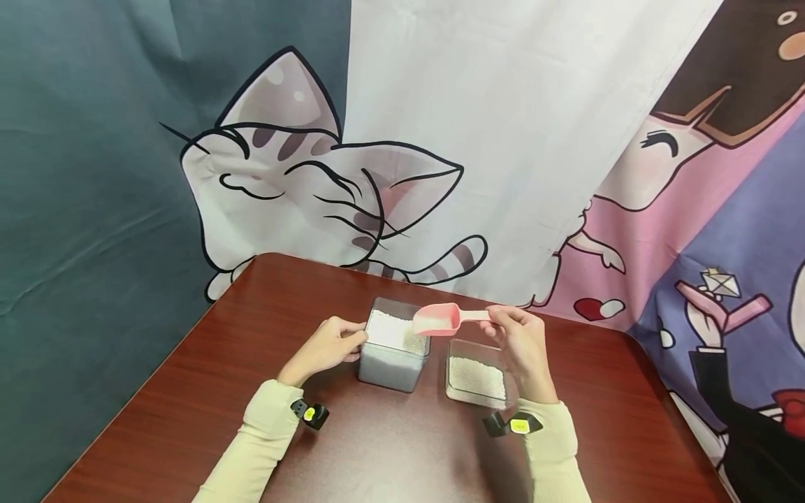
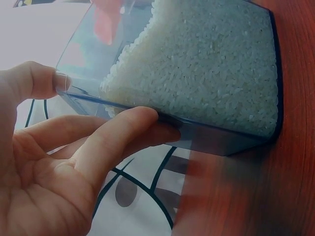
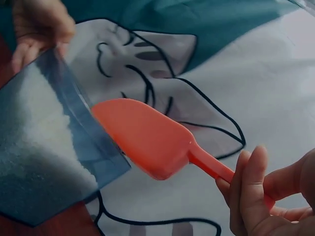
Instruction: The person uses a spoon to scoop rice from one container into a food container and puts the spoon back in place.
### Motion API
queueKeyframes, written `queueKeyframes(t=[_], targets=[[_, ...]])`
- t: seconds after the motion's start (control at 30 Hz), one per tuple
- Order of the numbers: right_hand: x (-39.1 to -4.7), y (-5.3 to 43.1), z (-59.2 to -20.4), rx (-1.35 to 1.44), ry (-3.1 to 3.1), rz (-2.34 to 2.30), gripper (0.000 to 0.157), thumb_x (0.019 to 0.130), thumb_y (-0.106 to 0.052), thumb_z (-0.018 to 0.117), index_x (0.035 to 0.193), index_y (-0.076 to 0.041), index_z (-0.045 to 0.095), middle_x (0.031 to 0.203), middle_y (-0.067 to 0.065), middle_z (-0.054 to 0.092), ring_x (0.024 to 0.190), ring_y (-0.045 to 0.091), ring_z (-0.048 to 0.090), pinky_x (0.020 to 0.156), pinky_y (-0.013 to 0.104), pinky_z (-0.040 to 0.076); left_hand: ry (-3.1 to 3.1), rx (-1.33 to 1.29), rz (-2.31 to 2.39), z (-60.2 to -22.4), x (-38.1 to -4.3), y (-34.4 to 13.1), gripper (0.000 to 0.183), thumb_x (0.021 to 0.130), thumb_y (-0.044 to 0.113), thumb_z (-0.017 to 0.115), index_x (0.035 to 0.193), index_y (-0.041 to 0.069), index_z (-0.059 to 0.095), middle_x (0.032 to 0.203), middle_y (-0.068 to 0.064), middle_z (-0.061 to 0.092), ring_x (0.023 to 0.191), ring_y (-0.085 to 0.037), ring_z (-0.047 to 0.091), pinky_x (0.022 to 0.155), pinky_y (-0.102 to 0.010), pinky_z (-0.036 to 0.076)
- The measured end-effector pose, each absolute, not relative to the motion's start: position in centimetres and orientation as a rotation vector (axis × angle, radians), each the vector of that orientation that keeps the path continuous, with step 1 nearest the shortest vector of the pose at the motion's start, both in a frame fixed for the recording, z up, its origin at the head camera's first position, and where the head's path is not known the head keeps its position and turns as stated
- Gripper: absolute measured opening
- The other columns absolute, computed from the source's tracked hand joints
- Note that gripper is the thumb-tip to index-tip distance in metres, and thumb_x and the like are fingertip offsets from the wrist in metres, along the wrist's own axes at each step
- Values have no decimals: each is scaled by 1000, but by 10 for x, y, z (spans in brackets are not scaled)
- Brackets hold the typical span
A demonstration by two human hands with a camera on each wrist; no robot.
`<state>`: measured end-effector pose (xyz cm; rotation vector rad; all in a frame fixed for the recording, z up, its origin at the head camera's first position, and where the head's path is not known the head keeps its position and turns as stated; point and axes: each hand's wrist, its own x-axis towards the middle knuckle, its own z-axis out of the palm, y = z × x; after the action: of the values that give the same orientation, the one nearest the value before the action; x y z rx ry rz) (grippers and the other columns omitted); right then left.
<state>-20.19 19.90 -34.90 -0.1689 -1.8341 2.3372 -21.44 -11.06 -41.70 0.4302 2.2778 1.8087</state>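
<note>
On the near right of the brown tabletop [image 1: 365, 447], a low clear container [image 1: 475, 400] holds pale grains [image 1: 476, 377]. Slightly farther left stands a tall clear container [image 1: 388, 377], partly filled with white grains [image 1: 388, 331]. The left hand [image 1: 328, 347] grips its left side. The right hand [image 1: 520, 344] grasps the handle of a pink scoop [image 1: 437, 320] above that container's right side. Beyond the far edge hangs a cartoon-cat cloth [image 1: 503, 119].

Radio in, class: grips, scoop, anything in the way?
Left grip holding taller rice container. Right grip holding pink scoop, raised close to that container. Nothing visible blocking the scoop.
</note>
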Motion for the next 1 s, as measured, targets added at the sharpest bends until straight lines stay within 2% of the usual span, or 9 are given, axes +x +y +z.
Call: queueKeyframes(t=[0.13, 0.27, 0.53, 0.67, 1.0], targets=[[-204, 188, -343, -106, -1943, 2235, 15, 86, 3, 57, 93, 16, 57, 66, 8, 63, 53, 12, 62, 53, 20, 55, 2279, 427, 1807, -417, -215, -109, 42, 87, 12, 52, 123, -9, 53, 113, -20, 61, 86, -20, 63, 70, -31, 57], [-208, 179, -337, -48, -2107, 2085, 19, 87, -1, 57, 95, 16, 58, 66, 7, 63, 54, 14, 63, 57, 25, 57, 2278, 411, 1808, -417, -215, -108, 41, 86, 13, 52, 122, -8, 54, 114, -20, 60, 86, -19, 64, 70, -31, 57], [-214, 155, -326, 114, -2327, 1798, 17, 87, -2, 55, 91, 13, 62, 70, 19, 66, 56, 22, 65, 58, 35, 58, 2284, 400, 1811, -416, -214, -109, 41, 86, 13, 52, 122, -7, 54, 115, -19, 60, 85, -19, 64, 69, -31, 57], [-216, 145, -328, 173, -2379, 1719, 15, 87, 1, 53, 88, 12, 62, 70, 23, 66, 56, 27, 65, 55, 36, 58, 2301, 397, 1799, -417, -215, -108, 40, 87, 12, 52, 122, -7, 55, 116, -19, 60, 85, -18, 64, 69, -30, 57], [-221, 134, -345, 133, -2427, 1646, 15, 87, 1, 51, 84, 9, 63, 66, 18, 66, 51, 20, 64, 52, 32, 57, 2299, 435, 1803, -418, -214, -109, 39, 87, 12, 53, 121, -8, 55, 113, -20, 61, 82, -18, 64, 69, -30, 57]])
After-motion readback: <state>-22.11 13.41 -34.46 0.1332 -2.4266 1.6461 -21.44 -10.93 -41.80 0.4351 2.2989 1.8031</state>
